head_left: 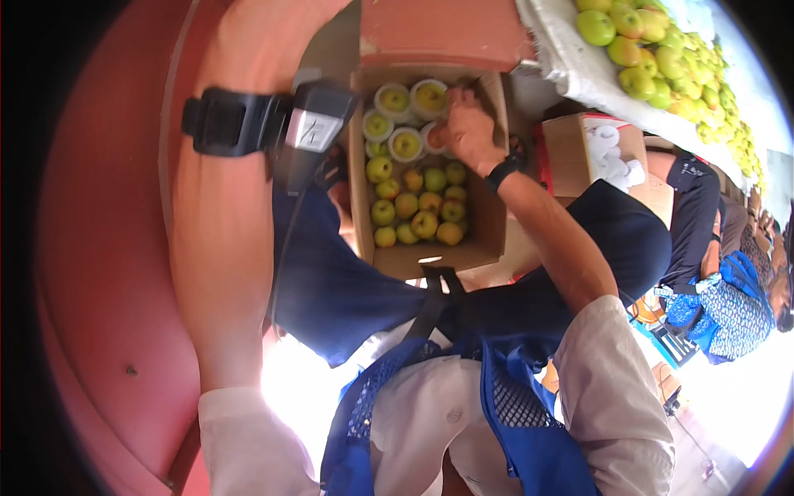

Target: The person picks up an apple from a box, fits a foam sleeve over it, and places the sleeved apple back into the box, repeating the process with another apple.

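Observation:
My right hand (471, 128) reaches into an open cardboard box (361, 223), at its far right corner. Its fingers are curled downward, and what lies under them is hidden. Close beside the fingers is an apple in a white foam net (429, 97); the thumb is by another white foam net (428, 139), partly covered by the hand. More netted apples (405, 145) sit in the far part of the box. Several bare green-yellow apples (424, 224) fill the near part. My left forearm (222, 248), wearing a strapped black device (318, 120), runs past the top edge; my left hand is out of view.
A second carton (566, 153) to the right holds white foam nets (608, 149). Many loose apples (662, 62) lie on a white-covered surface (554, 37) at upper right. A red surface (107, 248) borders the left. Other people (699, 215) sit along the right.

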`<action>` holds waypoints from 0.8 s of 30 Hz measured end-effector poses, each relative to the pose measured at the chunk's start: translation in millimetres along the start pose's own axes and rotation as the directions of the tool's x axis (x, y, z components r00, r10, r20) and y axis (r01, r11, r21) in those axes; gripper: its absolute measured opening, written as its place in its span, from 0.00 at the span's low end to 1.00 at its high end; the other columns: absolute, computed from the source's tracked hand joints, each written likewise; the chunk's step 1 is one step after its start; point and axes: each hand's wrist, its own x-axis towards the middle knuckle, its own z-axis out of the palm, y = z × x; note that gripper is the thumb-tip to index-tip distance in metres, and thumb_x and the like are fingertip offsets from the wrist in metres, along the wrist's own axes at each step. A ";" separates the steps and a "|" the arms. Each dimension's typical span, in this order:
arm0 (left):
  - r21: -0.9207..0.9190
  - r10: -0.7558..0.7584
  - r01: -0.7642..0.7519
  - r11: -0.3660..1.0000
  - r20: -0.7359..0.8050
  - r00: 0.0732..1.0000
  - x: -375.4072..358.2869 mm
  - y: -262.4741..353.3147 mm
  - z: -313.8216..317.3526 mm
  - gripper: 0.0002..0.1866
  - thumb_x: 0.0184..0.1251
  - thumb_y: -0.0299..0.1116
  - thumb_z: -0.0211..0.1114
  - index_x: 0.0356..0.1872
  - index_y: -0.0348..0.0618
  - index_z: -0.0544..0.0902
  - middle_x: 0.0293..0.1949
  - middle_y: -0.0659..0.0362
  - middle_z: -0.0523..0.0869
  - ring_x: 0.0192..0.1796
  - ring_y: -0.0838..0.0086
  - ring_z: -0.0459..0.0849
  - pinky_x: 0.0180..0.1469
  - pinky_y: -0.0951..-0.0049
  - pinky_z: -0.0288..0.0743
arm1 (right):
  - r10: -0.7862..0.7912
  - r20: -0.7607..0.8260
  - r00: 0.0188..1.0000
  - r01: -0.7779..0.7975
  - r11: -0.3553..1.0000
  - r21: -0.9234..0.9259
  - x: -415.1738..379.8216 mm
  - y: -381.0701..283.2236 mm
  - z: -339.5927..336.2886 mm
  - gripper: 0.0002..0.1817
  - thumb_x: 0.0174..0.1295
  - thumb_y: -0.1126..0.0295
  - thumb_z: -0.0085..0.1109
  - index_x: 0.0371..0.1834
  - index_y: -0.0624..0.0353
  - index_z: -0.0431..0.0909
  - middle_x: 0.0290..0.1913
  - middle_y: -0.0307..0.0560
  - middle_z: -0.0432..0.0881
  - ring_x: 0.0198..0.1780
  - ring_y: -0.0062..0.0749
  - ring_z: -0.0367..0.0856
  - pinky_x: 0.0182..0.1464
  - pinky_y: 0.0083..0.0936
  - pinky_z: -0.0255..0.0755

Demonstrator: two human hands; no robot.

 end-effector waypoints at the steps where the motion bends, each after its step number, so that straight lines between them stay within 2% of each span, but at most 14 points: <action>1: -0.019 -0.015 0.015 1.000 -0.003 1.000 2.9 0.1 0.5 0.10 0.77 0.32 0.65 0.52 0.39 0.83 0.41 0.60 0.87 0.43 0.75 0.85 0.38 0.79 0.74 | -0.025 0.046 0.999 0.025 1.000 0.005 -3.0 1.0 -6.7 0.29 0.54 0.68 0.68 0.60 0.62 0.72 0.56 0.59 0.79 0.56 0.57 0.82 0.54 0.49 0.81; 2: -0.022 0.019 -0.018 1.000 0.030 0.999 5.1 3.1 5.2 0.10 0.77 0.32 0.65 0.52 0.39 0.83 0.41 0.60 0.87 0.43 0.75 0.85 0.38 0.79 0.74 | 0.003 0.112 0.994 0.001 0.999 -0.037 -6.1 -5.1 -16.8 0.29 0.57 0.66 0.67 0.62 0.61 0.72 0.58 0.61 0.79 0.56 0.59 0.84 0.53 0.49 0.82; 4: -0.011 -0.042 0.042 0.999 -0.052 0.998 2.0 5.9 12.3 0.09 0.77 0.32 0.65 0.51 0.39 0.83 0.40 0.60 0.87 0.42 0.76 0.85 0.36 0.79 0.73 | -0.027 0.174 0.984 0.031 0.999 -0.020 -14.1 -9.4 -36.0 0.26 0.61 0.68 0.61 0.63 0.61 0.73 0.58 0.64 0.80 0.54 0.59 0.86 0.51 0.52 0.83; 5: -0.031 -0.057 0.057 0.998 0.013 0.998 3.3 3.2 2.4 0.14 0.78 0.30 0.63 0.60 0.37 0.81 0.48 0.57 0.87 0.49 0.73 0.86 0.46 0.76 0.79 | -0.052 0.213 0.976 0.055 0.998 -0.008 -18.1 -10.9 -49.3 0.25 0.62 0.68 0.61 0.63 0.61 0.73 0.57 0.65 0.80 0.54 0.60 0.86 0.51 0.52 0.82; 8: 0.008 -0.056 0.056 0.998 -0.020 0.998 13.2 1.8 9.3 0.17 0.77 0.32 0.65 0.62 0.36 0.81 0.47 0.60 0.87 0.46 0.78 0.83 0.41 0.79 0.72 | -0.049 0.347 0.937 0.058 0.998 -0.016 -28.3 -16.9 -93.6 0.19 0.64 0.68 0.60 0.58 0.61 0.77 0.49 0.60 0.86 0.53 0.57 0.86 0.51 0.49 0.81; 9: 0.018 -0.059 0.060 0.998 -0.019 0.998 13.6 1.9 9.7 0.18 0.78 0.33 0.64 0.62 0.35 0.81 0.46 0.60 0.86 0.46 0.78 0.83 0.41 0.79 0.71 | -0.032 0.326 0.945 0.043 0.999 -0.027 -31.9 -16.5 -107.9 0.19 0.64 0.68 0.60 0.58 0.61 0.77 0.49 0.60 0.86 0.53 0.57 0.86 0.51 0.49 0.81; 11: 0.008 -0.058 0.058 0.998 0.011 0.998 15.9 1.1 9.5 0.18 0.78 0.33 0.64 0.62 0.35 0.80 0.46 0.60 0.86 0.46 0.79 0.82 0.41 0.79 0.71 | -0.117 0.407 0.906 0.127 0.992 0.004 -42.1 -13.8 -134.9 0.24 0.65 0.62 0.66 0.61 0.61 0.76 0.55 0.64 0.83 0.56 0.58 0.85 0.56 0.51 0.78; 14: -0.006 -0.084 0.084 0.996 0.010 0.996 17.8 -1.5 13.7 0.17 0.79 0.32 0.62 0.63 0.34 0.80 0.46 0.61 0.85 0.45 0.79 0.82 0.41 0.78 0.70 | -0.141 0.415 0.899 0.123 0.990 0.072 -61.3 -5.1 -182.5 0.24 0.66 0.61 0.66 0.61 0.60 0.77 0.52 0.62 0.84 0.56 0.57 0.84 0.56 0.49 0.78; 15: -0.011 -0.080 0.080 0.997 0.015 0.997 19.4 -3.4 11.9 0.17 0.79 0.32 0.63 0.62 0.34 0.81 0.45 0.60 0.86 0.45 0.78 0.83 0.41 0.78 0.71 | -0.215 0.295 0.931 0.198 0.976 0.088 -69.0 8.8 -184.0 0.22 0.67 0.61 0.65 0.61 0.60 0.77 0.48 0.60 0.86 0.55 0.55 0.84 0.55 0.48 0.78; 16: -0.016 -0.075 0.075 0.997 0.020 0.997 20.9 -4.6 9.4 0.17 0.78 0.32 0.64 0.60 0.34 0.82 0.45 0.59 0.87 0.45 0.76 0.84 0.41 0.78 0.71 | -0.193 0.288 0.938 0.176 0.981 0.082 -76.2 16.3 -197.5 0.22 0.67 0.61 0.65 0.61 0.60 0.77 0.48 0.60 0.86 0.55 0.55 0.84 0.55 0.48 0.78; 18: -0.027 -0.097 0.099 0.995 0.067 0.993 24.1 -5.6 6.5 0.16 0.79 0.32 0.64 0.61 0.34 0.81 0.45 0.59 0.86 0.45 0.77 0.84 0.41 0.78 0.71 | -0.225 0.120 0.967 0.211 0.970 0.118 -88.5 26.8 -243.5 0.20 0.67 0.60 0.65 0.56 0.60 0.80 0.44 0.57 0.88 0.50 0.56 0.86 0.54 0.47 0.79; 20: -0.015 -0.118 0.120 0.993 0.084 0.989 25.8 -6.8 7.7 0.18 0.80 0.31 0.62 0.64 0.35 0.80 0.47 0.61 0.86 0.46 0.81 0.82 0.42 0.79 0.70 | -0.096 0.092 0.991 0.075 0.975 0.207 -97.2 48.6 -291.9 0.18 0.67 0.61 0.65 0.54 0.59 0.81 0.41 0.57 0.88 0.46 0.53 0.88 0.50 0.43 0.80; 22: 0.005 -0.135 0.136 0.991 0.107 0.985 28.8 -7.9 5.8 0.19 0.80 0.31 0.61 0.66 0.35 0.79 0.48 0.62 0.85 0.47 0.81 0.81 0.43 0.79 0.70 | -0.114 -0.129 0.985 0.147 0.945 0.291 -108.6 92.4 -320.9 0.15 0.69 0.64 0.63 0.54 0.59 0.83 0.39 0.52 0.88 0.42 0.40 0.89 0.46 0.36 0.81; 24: 0.038 -0.140 0.138 0.990 0.073 0.987 27.4 -6.2 7.9 0.20 0.81 0.32 0.61 0.67 0.34 0.78 0.49 0.62 0.85 0.48 0.81 0.81 0.43 0.79 0.70 | 0.104 -0.096 0.990 -0.046 0.880 0.472 -130.6 119.7 -358.2 0.15 0.73 0.65 0.60 0.57 0.60 0.83 0.39 0.47 0.89 0.41 0.30 0.88 0.44 0.28 0.80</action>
